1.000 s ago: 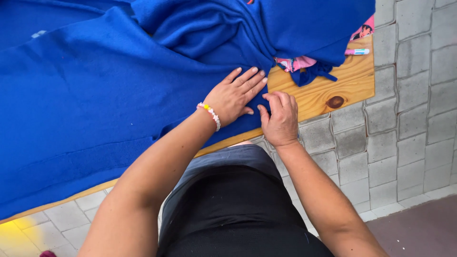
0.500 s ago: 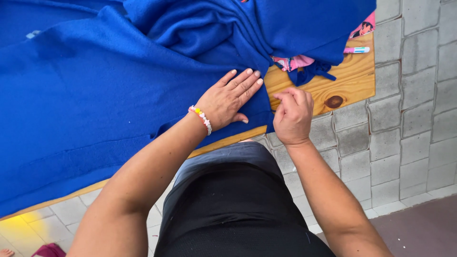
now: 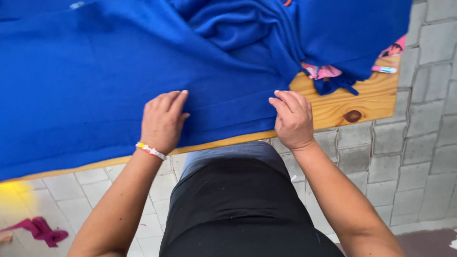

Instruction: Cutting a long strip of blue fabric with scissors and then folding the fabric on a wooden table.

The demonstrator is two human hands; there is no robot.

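Both my hands have shifted since a second ago. My left hand (image 3: 163,121) was spread flat on the blue fabric (image 3: 95,85) close to my right; now it sits further left, fingers together and curled, knuckles up, pressing on the cloth near its front edge. My right hand (image 3: 293,119) was at the cloth's corner by the knot in the wood; now its fingers (image 3: 281,102) are bunched and pinching the fabric's edge where the cloth ends. Hands are well apart, so that front strip between them lies straighter along the worktop (image 3: 352,102) edge.

Fabric location: it covers nearly all of the worktop, flat on the left and centre, rumpled into a heap at the top right. A beaded bracelet (image 3: 150,151) is on my left wrist.

Surface: pale wood, bare only at the right end, with a dark knot (image 3: 353,115). A pink printed piece (image 3: 323,71) peeks out from under the blue heap, a small pen-like thing (image 3: 384,69) beside it.

Room: grey paving blocks (image 3: 428,133) underfoot, a magenta scrap (image 3: 40,229) on the ground at lower left.
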